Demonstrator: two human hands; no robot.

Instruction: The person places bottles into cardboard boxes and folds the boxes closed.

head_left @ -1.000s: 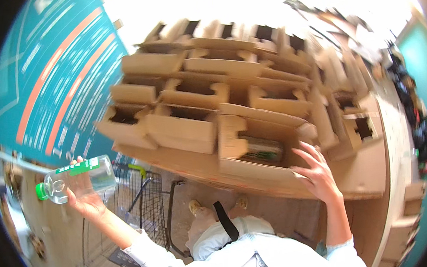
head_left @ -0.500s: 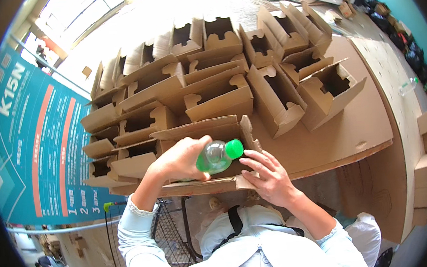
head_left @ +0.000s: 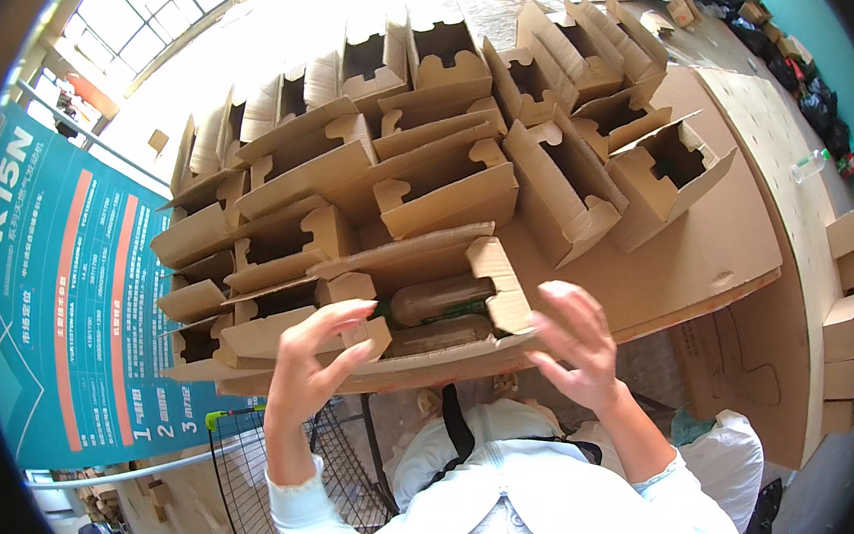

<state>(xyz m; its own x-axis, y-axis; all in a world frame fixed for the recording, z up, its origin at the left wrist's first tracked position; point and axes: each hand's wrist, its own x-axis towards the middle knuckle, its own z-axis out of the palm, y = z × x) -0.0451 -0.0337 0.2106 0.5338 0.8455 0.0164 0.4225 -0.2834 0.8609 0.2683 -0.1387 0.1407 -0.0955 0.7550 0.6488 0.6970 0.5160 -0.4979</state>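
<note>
An open cardboard box [head_left: 424,353] lies at the near edge of the cardboard-covered table [head_left: 706,245]. Two clear plastic bottles [head_left: 440,298] lie on their sides inside it, one behind the other. My left hand [head_left: 316,361] hovers at the box's left flap with its fingers spread and nothing in it. At the box's right corner my right hand [head_left: 576,344] is open too, fingers apart, just in front of the flap.
Many open cardboard boxes [head_left: 440,181] stand in rows across the table behind the near one. A wire cart [head_left: 338,475] stands below at my left. A teal banner [head_left: 58,296] hangs on the left. Flat and folded boxes [head_left: 853,324] lie on the right.
My left hand held a green-capped bottle and carried it from the far left to the near box. Now the bottle lies in the box and both hands are free.
</note>
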